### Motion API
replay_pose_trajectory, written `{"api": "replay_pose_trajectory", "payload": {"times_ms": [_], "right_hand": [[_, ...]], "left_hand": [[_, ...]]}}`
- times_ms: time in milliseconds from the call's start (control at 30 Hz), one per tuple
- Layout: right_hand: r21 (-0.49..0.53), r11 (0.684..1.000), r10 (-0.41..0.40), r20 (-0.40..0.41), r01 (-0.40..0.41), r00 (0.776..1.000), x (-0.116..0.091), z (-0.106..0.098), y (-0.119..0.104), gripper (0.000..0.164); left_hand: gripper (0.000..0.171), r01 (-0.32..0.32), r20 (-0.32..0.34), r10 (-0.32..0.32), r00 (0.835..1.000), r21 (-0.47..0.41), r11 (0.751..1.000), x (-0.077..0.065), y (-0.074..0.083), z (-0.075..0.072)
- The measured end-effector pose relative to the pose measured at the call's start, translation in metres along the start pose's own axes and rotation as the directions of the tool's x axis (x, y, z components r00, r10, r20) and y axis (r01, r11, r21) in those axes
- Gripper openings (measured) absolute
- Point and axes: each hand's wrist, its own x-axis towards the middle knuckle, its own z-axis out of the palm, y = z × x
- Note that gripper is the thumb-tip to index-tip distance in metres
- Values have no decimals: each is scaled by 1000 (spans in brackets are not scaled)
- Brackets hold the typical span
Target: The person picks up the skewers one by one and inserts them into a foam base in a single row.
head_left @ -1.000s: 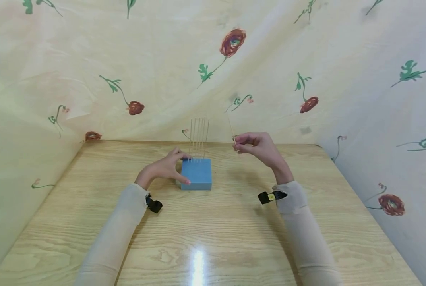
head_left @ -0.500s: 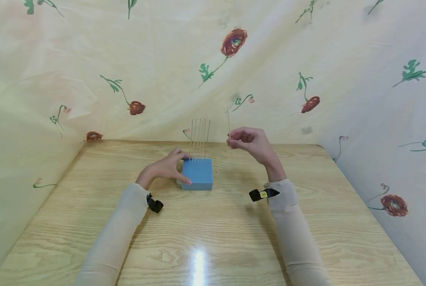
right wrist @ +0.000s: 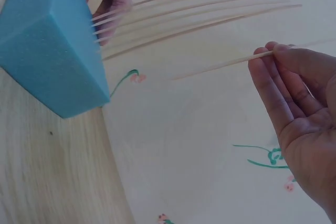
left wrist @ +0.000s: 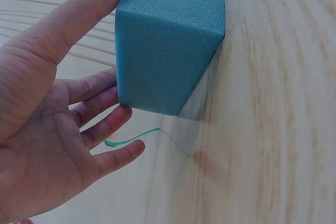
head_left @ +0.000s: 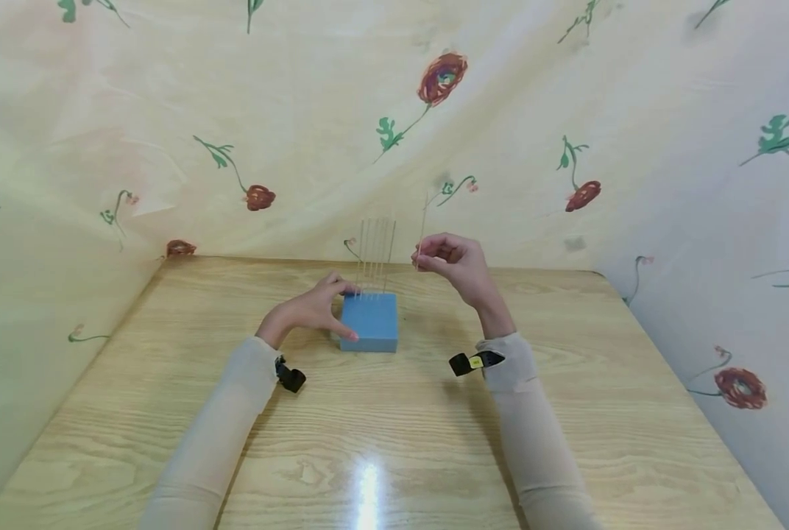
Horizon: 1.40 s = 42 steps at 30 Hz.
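A blue foam block (head_left: 371, 324) sits on the table, with several thin wooden skewers (right wrist: 210, 27) standing in a row along its far edge. My left hand (head_left: 310, 309) holds the block from its left side, thumb at the near edge and fingers at the far edge. In the left wrist view, the fingertips touch the edge of the foam (left wrist: 168, 61). To the right of the row and above the table, my right hand (head_left: 457, 266) pinches a single skewer (right wrist: 215, 68) between thumb and fingertips. That skewer is nearly upright, its lower end apart from the block.
The wood-grain table (head_left: 341, 419) reaches back to a cream cloth (head_left: 302, 132) printed with red flowers, which hangs behind and along both sides. Black wrist straps with small cameras (head_left: 461, 364) sit over both sleeves.
My right hand has moved left toward the block with its skewer, which has swung from leaning left to nearly upright. The left hand stays on the block.
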Motion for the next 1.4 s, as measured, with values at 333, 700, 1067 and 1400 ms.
{"api": "replay_pose_trajectory", "payload": {"times_ms": [333,700,1067,1400], "right_hand": [[10,1000,-18,-11,18,1000,0,13,10,12],[-5,998,-60,-46,60,997,2,27,24,15],[-21,997,-74,-89,73,993,0,34,33,15],[-44,996,-83,-78,79,993,-1,38,36,12]], "left_hand": [[91,-3,-10,3,1000,5,1000,0,-2,0],[93,1,-13,-1,1000,11,1000,0,-3,1],[92,-1,-7,1,1000,18,1000,2,-3,3],[92,-5,-17,5,1000,25,1000,0,-4,5]]}}
